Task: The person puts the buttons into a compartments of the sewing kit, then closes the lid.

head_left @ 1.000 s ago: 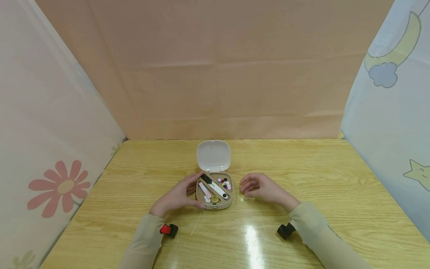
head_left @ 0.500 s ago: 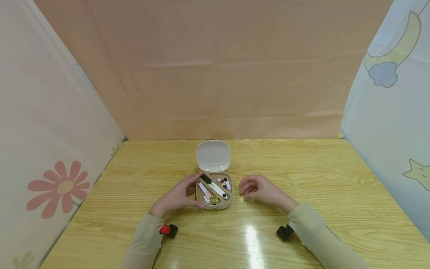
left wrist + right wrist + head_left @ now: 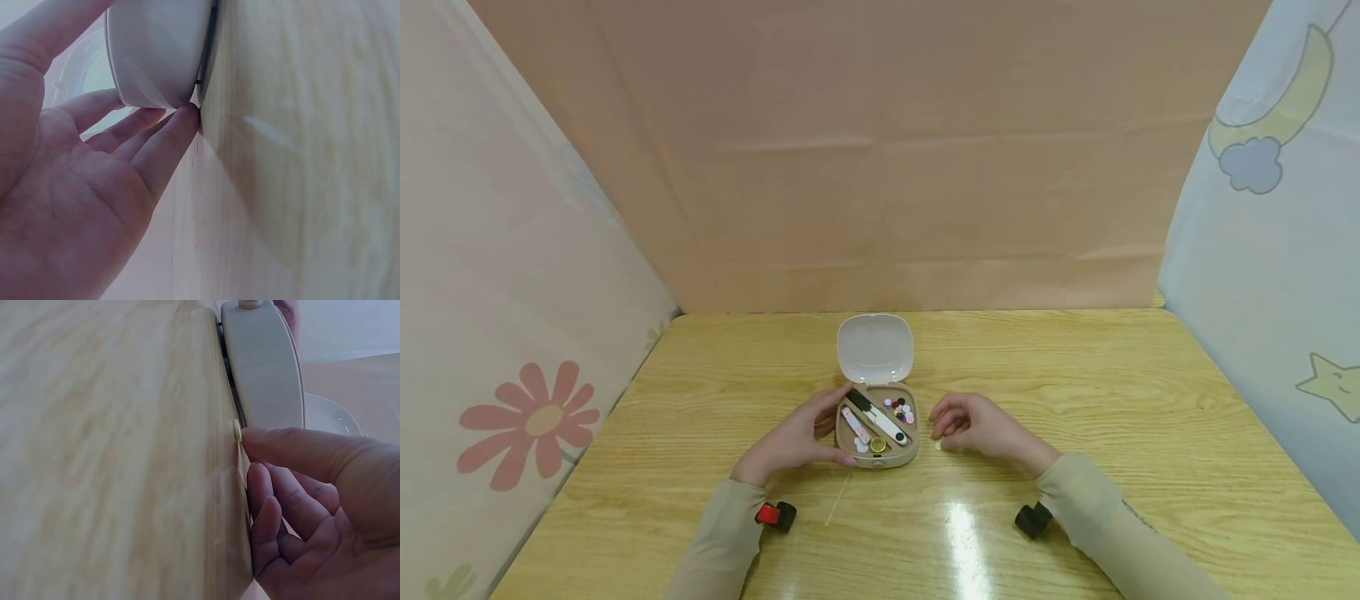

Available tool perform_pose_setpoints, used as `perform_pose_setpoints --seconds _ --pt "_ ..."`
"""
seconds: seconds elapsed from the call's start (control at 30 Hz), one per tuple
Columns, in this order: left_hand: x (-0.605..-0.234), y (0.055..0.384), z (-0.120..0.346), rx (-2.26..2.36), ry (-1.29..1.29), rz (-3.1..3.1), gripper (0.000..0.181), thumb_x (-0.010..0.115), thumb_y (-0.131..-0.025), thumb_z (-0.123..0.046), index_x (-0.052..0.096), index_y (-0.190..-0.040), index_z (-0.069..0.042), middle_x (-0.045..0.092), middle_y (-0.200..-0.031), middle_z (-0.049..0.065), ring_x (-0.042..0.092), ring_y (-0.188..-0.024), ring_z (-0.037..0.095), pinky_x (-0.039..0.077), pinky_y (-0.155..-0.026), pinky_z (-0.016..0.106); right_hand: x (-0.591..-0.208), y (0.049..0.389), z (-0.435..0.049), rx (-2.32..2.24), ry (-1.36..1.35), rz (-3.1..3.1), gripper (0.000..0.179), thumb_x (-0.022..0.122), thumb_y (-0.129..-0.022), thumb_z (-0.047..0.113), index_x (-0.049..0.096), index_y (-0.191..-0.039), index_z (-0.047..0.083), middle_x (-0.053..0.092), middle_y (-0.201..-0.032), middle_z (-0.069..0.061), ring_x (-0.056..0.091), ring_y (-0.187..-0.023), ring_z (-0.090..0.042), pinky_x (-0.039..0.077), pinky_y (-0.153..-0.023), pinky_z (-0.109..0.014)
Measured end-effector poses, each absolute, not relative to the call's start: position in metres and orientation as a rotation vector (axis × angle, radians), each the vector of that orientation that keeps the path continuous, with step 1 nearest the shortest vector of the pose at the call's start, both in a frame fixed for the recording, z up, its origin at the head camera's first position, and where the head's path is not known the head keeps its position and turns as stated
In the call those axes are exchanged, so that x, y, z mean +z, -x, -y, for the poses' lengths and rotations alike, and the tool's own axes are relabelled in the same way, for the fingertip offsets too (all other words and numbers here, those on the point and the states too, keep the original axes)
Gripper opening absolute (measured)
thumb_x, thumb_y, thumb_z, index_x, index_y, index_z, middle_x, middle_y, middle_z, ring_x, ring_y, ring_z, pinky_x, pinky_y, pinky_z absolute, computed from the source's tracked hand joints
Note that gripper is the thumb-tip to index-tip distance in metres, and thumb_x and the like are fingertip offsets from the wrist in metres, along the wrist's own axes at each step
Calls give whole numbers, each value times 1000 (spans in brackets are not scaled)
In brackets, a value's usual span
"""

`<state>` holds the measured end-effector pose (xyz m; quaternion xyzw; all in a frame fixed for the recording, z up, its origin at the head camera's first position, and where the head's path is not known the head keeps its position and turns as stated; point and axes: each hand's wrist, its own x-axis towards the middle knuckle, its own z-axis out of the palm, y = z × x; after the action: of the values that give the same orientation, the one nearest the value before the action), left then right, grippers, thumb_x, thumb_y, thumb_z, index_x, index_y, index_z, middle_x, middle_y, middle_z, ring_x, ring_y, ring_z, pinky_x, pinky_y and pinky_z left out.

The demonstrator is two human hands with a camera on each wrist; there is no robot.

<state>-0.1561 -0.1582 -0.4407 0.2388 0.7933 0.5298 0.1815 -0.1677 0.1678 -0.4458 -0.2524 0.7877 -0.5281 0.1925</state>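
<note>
A small open sewing box (image 3: 891,459) stands on the table in the head view, its pale lid tipped back. My left hand (image 3: 797,433) grips its left side, thumb at the front and fingers toward the back. The left wrist view shows fingertips against the box wall (image 3: 159,50). Just right of the box, my right hand (image 3: 981,427) is low over the table with loosely bent fingers. Its thumb (image 3: 275,444) touches a small cream button (image 3: 237,430) lying on the tabletop; the other fingertips are beside it, not closed on the button.
Inside the box are several coloured buttons (image 3: 900,408), a white tool with black ends (image 3: 883,422), a pink-and-white strip (image 3: 856,425) and a gold ring (image 3: 877,445). A thin pale strand (image 3: 837,500) lies on the table (image 3: 1075,375) in front. Fabric walls stand behind and at both sides.
My right hand has shifted slightly left and down, bringing its thumb to the cream button. The left hand and the box stay where they were.
</note>
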Motion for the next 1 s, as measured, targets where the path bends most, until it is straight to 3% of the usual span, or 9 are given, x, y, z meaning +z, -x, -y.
perform_pose_setpoints --seconds 0.63,0.87,1.0 --pt "-443 156 159 1502 -693 -2241 103 86 -70 -12 25 -152 -17 27 -150 10 31 -137 27 32 -109 37 -447 166 -165 -1450 690 -2243 30 72 -78 -9 60 -106 -6 69 -87 -13 60 -82 -22 51 -69 -23" --pt "-443 156 159 1504 -697 -2242 103 86 -70 -12 25 -152 -18 26 -151 9 30 -137 27 32 -109 37 -447 167 -163 -1437 707 -2254 28 69 -78 -15 59 -104 -10 65 -85 -19 59 -81 -29 52 -68 -25" --pt "-443 156 159 1509 -706 -2235 102 85 -70 -11 24 -153 -17 26 -151 10 30 -137 26 32 -109 36 -446 166 -164 -1411 718 -2270 27 70 -78 -12 61 -103 -6 65 -84 -14 59 -80 -23 52 -68 -25"
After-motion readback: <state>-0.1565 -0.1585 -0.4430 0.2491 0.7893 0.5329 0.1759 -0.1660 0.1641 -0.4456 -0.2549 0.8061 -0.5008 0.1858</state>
